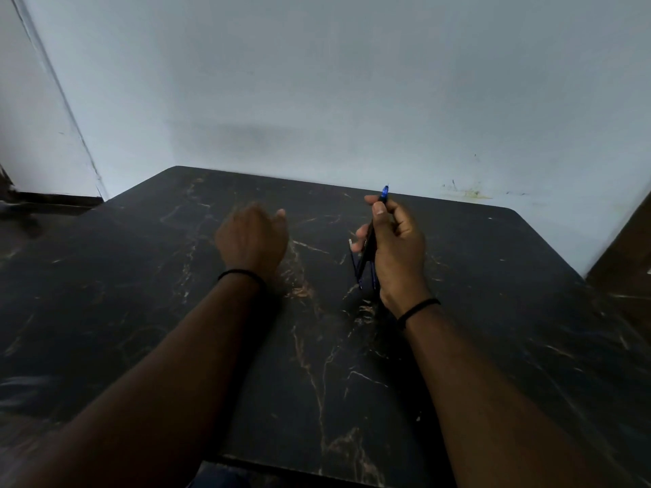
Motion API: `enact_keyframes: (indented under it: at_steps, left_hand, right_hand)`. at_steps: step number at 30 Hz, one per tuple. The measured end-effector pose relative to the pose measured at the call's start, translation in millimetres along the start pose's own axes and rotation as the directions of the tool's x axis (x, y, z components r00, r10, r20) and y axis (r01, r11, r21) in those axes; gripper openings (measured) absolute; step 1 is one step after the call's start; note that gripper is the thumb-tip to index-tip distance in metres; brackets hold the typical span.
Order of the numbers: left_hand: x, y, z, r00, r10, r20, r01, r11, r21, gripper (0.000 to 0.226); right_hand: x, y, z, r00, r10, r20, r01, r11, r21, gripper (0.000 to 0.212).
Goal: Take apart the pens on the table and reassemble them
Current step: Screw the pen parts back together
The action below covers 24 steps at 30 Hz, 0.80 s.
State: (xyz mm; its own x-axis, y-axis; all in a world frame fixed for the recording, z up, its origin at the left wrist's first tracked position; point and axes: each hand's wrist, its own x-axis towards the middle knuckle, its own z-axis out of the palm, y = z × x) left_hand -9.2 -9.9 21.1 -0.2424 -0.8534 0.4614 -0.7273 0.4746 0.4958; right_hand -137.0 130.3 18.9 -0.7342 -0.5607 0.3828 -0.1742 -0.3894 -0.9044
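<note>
- The right hand [394, 241] grips a small bundle of pens [368, 253] with curled fingers and the thumb on top. One blue tip sticks up above the fingers, and the lower ends of the barrels point down toward the table [141, 294].
- How many pens are in the bundle I cannot tell; the picture is dark, and they overlap.
- The left hand [252, 237] hangs just above the table, well apart from the right hand. It is blurred, and its back faces the camera. The fingers look loosely curled, and I see nothing in them.
- No loose pen or pen part shows on the dark marble top.
- My judgement: the step in hand is gathering or carrying the pens, at the start or at the end of a round. The picture does not show if they are whole.
- The next move probably needs the left hand to come over, pinch one pen out of the bundle, and twist or pull its barrel while the right hand keeps the others.
</note>
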Motion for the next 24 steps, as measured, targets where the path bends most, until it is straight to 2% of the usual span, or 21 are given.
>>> enact_keyframes:
  at_steps: [3,6,12,13,15,16,17,19,21,24]
  left_hand:
    - [4.6,-8.4,-2.5,0.982,-0.132,0.139,0.096,0.966,0.238,0.058]
    - [4.5,-9.3,-2.3,0.953,-0.189,0.236,0.111,0.945,0.309,0.056]
    - [3.4,-7.4,0.6,0.955,-0.133,0.265,0.075,0.973,0.217,0.031]
    - [4.3,-7.4,2.8,0.96,-0.106,0.26,0.069,0.986,0.15,0.031]
    - [4.7,-4.5,9.1,0.971,-0.05,0.234,0.079,0.99,-0.115,0.038]
    - [4.6,-1.2,11.9,0.973,-0.049,0.224,0.114,0.951,-0.287,0.041]
    - [4.6,2.1,14.2,0.971,-0.071,0.227,0.171,0.871,-0.46,0.042]
    - [5.0,7.6,16.4,0.951,-0.118,0.285,0.293,0.637,-0.713,0.039]
    - [3.8,9.1,17.4,0.924,-0.094,0.371,0.371,0.459,-0.808,0.036]
    - [1.7,8.3,18.1,0.898,-0.037,0.439,0.425,0.341,-0.839,0.033]
  right_hand:
    - [-1.8,3.4,1.7,0.999,-0.002,0.052,0.007,0.996,-0.089,0.023]
    - [-3.8,6.0,3.1,0.995,0.009,0.096,0.009,0.982,-0.188,0.025]
    - [-3.3,9.3,7.1,0.983,0.112,0.148,-0.058,0.942,-0.332,0.019]
    - [-3.4,9.9,7.0,0.982,0.103,0.156,-0.045,0.939,-0.34,0.017]
    - [-4.1,12.0,5.8,0.979,0.082,0.186,-0.009,0.932,-0.363,0.02]
    - [-4.4,13.2,5.1,0.976,0.079,0.205,0.004,0.926,-0.378,0.024]
    - [-5.1,14.2,4.8,0.971,0.083,0.223,0.013,0.919,-0.395,0.026]
    - [-6.0,15.2,5.6,0.962,0.101,0.253,0.026,0.89,-0.455,0.026]
    - [-6.8,15.5,6.8,0.952,0.13,0.276,0.04,0.844,-0.535,0.02]
    - [-10.0,14.2,7.7,0.935,0.171,0.312,0.056,0.796,-0.603,0.012]
